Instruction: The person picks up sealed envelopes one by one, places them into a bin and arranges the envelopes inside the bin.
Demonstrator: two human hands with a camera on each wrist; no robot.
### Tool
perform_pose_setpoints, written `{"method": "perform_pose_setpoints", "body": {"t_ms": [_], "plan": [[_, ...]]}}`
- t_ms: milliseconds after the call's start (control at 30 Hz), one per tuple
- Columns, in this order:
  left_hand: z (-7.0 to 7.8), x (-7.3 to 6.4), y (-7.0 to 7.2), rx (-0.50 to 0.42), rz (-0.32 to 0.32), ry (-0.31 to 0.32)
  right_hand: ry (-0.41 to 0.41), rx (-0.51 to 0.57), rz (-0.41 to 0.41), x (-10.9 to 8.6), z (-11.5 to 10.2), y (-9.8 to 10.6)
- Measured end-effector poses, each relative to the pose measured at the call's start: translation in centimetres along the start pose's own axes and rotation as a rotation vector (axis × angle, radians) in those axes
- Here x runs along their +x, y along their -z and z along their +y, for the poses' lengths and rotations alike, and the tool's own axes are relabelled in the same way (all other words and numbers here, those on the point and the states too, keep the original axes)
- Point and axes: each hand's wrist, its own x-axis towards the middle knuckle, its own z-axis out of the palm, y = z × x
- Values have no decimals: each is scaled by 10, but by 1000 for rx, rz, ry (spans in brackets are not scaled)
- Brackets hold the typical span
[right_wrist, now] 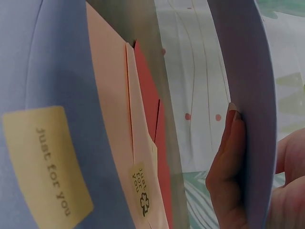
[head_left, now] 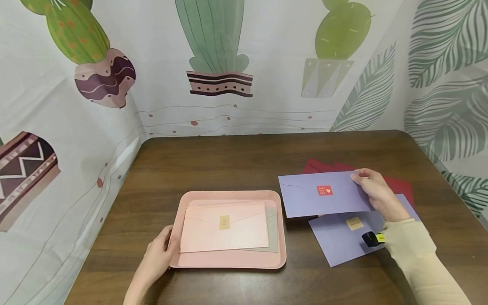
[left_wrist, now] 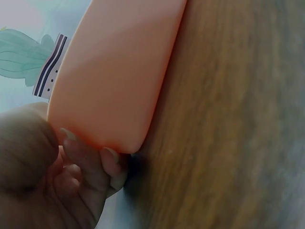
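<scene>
My right hand (head_left: 378, 191) pinches a purple envelope (head_left: 305, 199) with a red sticker by its right end, raised above a pile. In the right wrist view, the thumb and fingers (right_wrist: 228, 167) lie on opposite faces of it. Under it lie another purple envelope (head_left: 337, 243) with a gold sticker, a pink envelope (right_wrist: 114, 81) and red envelopes (head_left: 400, 186). My left hand (head_left: 158, 250) grips the left rim of a pink tray (head_left: 228, 262). A pale pink envelope (head_left: 206, 239) with a gold sticker rests in the tray, partly over a grey one (head_left: 273, 237).
The brown wooden table (head_left: 213, 161) has rounded far corners. Behind it and to the sides hangs a white cloth (head_left: 274, 101) printed with cacti and leaves. A black band with a yellow tag (head_left: 380, 238) sits at my right wrist.
</scene>
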Motion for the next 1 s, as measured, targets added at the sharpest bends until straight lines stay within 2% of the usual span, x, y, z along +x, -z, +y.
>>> {"method": "perform_pose_setpoints", "body": {"t_ms": [233, 467, 733, 1000], "plan": [[1, 1, 0, 4, 7, -1, 9, -23, -30, -4, -3, -1], [1, -1, 1, -6, -15, 24, -4, -41, -19, -8, -4, -5], [1, -2, 1, -15, -10, 16, 11, -51, -20, -13, -8, -8], [-1, 0, 0, -12, -2, 5, 14, -3, -54, -18, -15, -13]]}}
